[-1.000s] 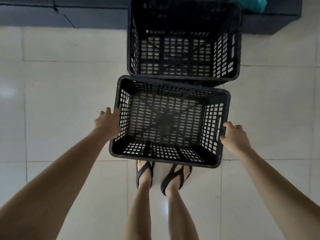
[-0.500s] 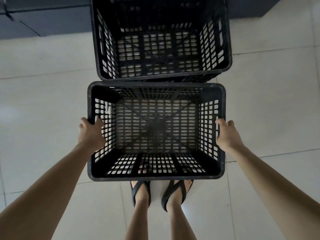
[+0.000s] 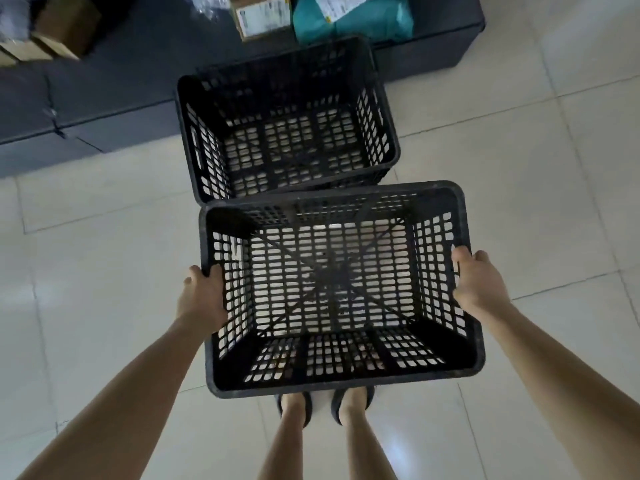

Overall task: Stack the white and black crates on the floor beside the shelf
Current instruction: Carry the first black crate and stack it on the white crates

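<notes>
Gripping crate sides — left hand, right hand.

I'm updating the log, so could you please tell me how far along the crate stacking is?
Done: the far black crate stands on the floor by the dark shelf. In hand: the near black crate, empty, gripped at its sides by the left hand and right hand, just short of the other. Left: set it onto the far black crate. No white crate is in view.

crate between your left hand and right hand, second crate just ahead on the floor, shelf behind it, parcels on top
</notes>
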The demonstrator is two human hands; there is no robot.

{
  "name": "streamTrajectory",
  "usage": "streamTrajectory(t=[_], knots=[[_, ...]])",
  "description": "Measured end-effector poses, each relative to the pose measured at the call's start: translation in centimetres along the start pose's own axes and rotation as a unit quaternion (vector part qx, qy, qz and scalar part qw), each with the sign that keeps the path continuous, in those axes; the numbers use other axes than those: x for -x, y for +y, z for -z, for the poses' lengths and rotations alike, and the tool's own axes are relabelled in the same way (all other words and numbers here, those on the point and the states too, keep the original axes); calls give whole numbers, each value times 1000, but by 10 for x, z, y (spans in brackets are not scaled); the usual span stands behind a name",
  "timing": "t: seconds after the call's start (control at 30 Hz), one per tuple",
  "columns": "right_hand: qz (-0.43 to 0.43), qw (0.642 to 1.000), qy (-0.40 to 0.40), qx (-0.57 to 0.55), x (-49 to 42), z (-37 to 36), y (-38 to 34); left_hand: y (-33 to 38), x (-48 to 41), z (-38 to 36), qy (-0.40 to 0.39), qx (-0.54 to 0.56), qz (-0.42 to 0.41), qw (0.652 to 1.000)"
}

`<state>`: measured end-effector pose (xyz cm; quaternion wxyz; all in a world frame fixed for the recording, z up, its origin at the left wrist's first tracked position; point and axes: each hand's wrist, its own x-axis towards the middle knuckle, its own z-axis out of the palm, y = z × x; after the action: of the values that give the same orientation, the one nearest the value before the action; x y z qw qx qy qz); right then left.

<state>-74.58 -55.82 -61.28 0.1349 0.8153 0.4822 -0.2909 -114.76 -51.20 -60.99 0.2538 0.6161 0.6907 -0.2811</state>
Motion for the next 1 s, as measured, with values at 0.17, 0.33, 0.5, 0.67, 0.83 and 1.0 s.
streamTrajectory(t=[0.17,0.33,0.5,0.67,0.83,1.0], knots=[[-43,999,15,3,40,87,41,46,62,64,10,-38,-40,998],[-72,997,38,0,86,185,93,103,133,137,18,-60,-69,996],[-69,995,67,-18,119,281,150,175,184,224,57,-70,-103,991],[-91,990,107,-24,130,362,210,255,215,304,95,-82,-151,980],[-102,987,120,-44,109,434,273,342,231,368,105,-121,-185,970],[-110,983,135,-64,66,503,333,430,219,415,125,-145,-214,958]])
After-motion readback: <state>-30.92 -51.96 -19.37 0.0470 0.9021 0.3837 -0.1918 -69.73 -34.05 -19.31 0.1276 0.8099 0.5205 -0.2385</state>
